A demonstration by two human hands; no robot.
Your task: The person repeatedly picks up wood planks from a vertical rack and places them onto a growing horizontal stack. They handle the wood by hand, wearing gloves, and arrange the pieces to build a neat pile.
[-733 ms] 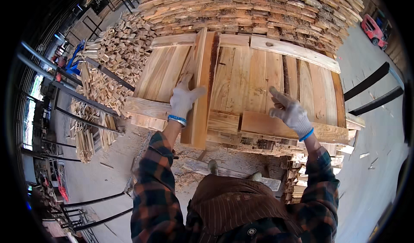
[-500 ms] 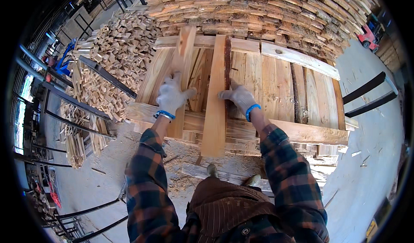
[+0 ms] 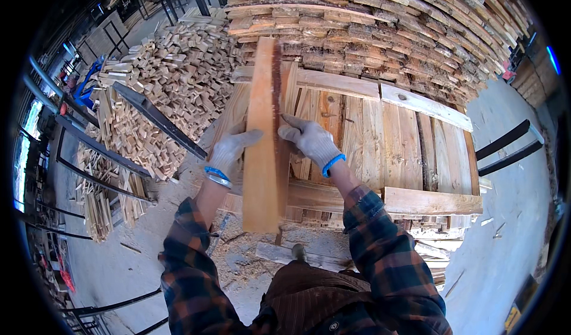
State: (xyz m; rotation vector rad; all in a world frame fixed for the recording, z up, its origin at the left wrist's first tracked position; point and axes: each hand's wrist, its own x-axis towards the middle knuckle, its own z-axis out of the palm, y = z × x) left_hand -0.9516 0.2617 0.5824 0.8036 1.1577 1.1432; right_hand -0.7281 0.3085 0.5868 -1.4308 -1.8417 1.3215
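Observation:
Both of my hands wear pale work gloves with blue cuffs. A long light wooden plank (image 3: 262,139) is lifted up in front of me, its near end over the sawdust below. My left hand (image 3: 229,153) grips its left edge and my right hand (image 3: 309,142) grips its right edge at mid-length. Under the plank lies a stack of flat boards (image 3: 380,139) with cross battens on top.
A tall wall of stacked rough planks (image 3: 380,32) rises behind the board stack. A heap of short wood offcuts (image 3: 160,97) lies to the left among dark metal rails (image 3: 148,121). Two black bars (image 3: 505,148) stick out on the right over grey concrete floor.
My right hand moved from the stack's right side to the plank. Both hands then raised the plank off the stack and swung its far end upward.

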